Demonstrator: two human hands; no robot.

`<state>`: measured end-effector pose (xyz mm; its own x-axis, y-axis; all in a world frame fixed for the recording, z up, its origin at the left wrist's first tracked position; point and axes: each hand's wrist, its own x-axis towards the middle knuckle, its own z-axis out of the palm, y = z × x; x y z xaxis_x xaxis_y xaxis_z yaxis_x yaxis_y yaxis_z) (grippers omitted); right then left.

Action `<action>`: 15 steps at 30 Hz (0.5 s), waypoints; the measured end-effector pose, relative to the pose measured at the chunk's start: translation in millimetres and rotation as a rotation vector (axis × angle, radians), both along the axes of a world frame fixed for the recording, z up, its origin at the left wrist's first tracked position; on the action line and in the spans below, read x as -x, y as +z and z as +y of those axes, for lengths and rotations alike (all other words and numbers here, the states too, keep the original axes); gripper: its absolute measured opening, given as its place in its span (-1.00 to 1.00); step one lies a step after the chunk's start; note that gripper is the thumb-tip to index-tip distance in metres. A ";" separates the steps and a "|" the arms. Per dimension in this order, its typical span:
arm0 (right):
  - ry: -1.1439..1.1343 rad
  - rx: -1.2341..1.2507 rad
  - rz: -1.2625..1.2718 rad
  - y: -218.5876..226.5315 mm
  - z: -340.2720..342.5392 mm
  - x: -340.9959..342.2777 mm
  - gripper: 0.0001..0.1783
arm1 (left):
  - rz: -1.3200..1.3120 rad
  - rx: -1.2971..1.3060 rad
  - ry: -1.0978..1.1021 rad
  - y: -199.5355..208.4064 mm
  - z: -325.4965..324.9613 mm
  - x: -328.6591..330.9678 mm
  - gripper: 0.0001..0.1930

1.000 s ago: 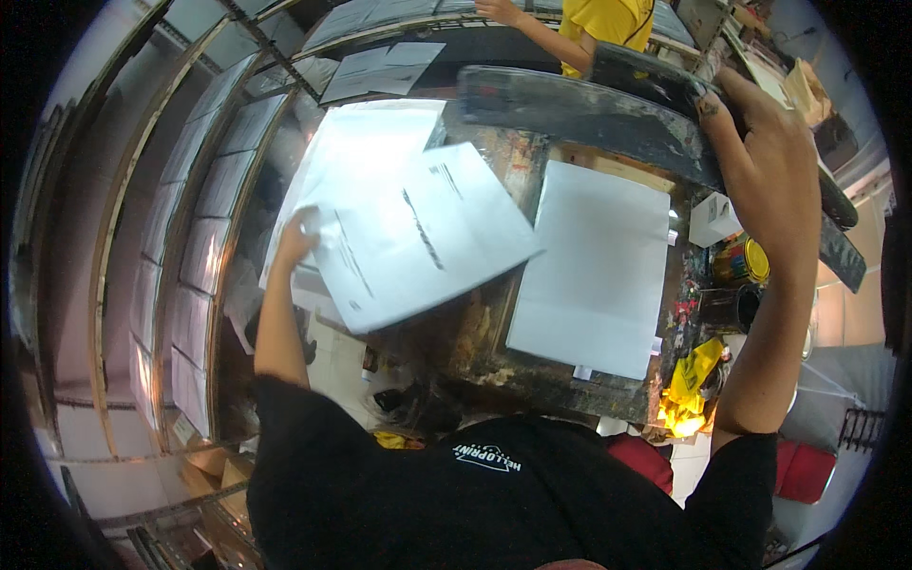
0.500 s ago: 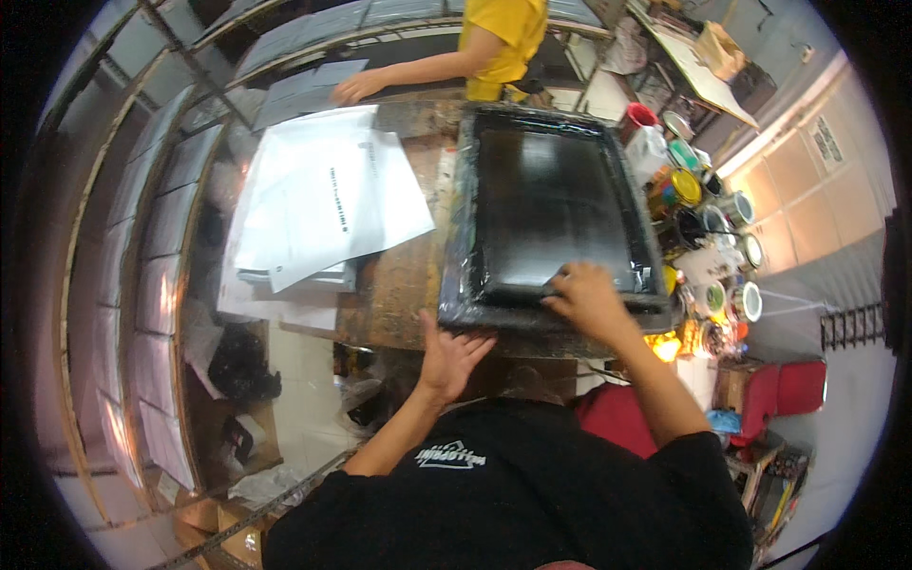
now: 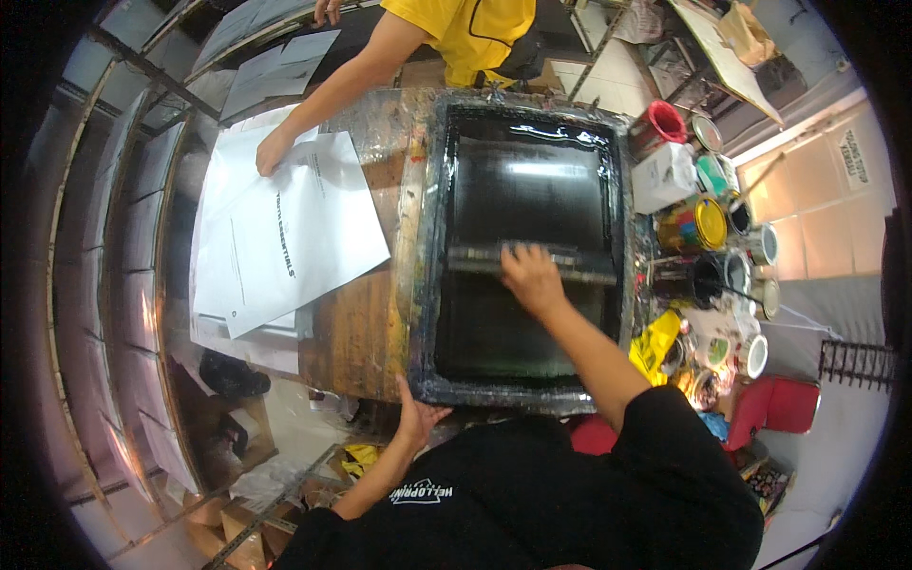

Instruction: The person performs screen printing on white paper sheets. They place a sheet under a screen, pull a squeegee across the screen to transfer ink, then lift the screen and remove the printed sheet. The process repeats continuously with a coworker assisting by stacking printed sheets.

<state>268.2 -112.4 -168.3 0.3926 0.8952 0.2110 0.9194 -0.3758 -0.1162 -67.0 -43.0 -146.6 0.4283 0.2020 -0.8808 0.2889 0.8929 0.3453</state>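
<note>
A black-framed printing screen [image 3: 429, 285] lies on the worktable, its dark, glossy mesh [image 3: 513, 328] wet with ink toward the far end. My right hand [image 3: 532, 278] is closed on a squeegee [image 3: 591, 272], which stands crosswise on the mesh near its middle. Beside the screen's near left corner is my left hand [image 3: 416, 420], fingers extended and thumb up, against the frame's edge and holding nothing. Left of the screen are white printed sheets [image 3: 332, 223]. A co-worker's hand [image 3: 273, 152] is on the top sheet.
The co-worker in a yellow shirt [image 3: 465, 33] stands across the wooden table [image 3: 347, 347]. Open ink cans [image 3: 705, 223] and tubs crowd the right side. Racks of sheets [image 3: 152, 247] line the left. A red chair [image 3: 790, 406] stands at the lower right.
My right hand has moved the squeegee away from me, from the screen's near end to its middle. The co-worker's hand has moved from the far rack onto the sheets.
</note>
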 end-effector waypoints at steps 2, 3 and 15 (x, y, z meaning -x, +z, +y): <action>-0.019 -0.056 -0.015 -3.3 43.9 -64.8 -0.46 | -0.004 0.000 -0.026 -6.9 -0.5 2.6 0.30; -0.023 -0.060 -0.054 -5.5 66.9 -94.4 -0.54 | 0.027 0.004 0.010 -7.0 -3.4 2.7 0.27; -0.059 -0.040 -0.048 16.5 122.7 -206.3 -0.58 | -0.011 -0.196 -0.003 29.0 -10.6 14.6 0.20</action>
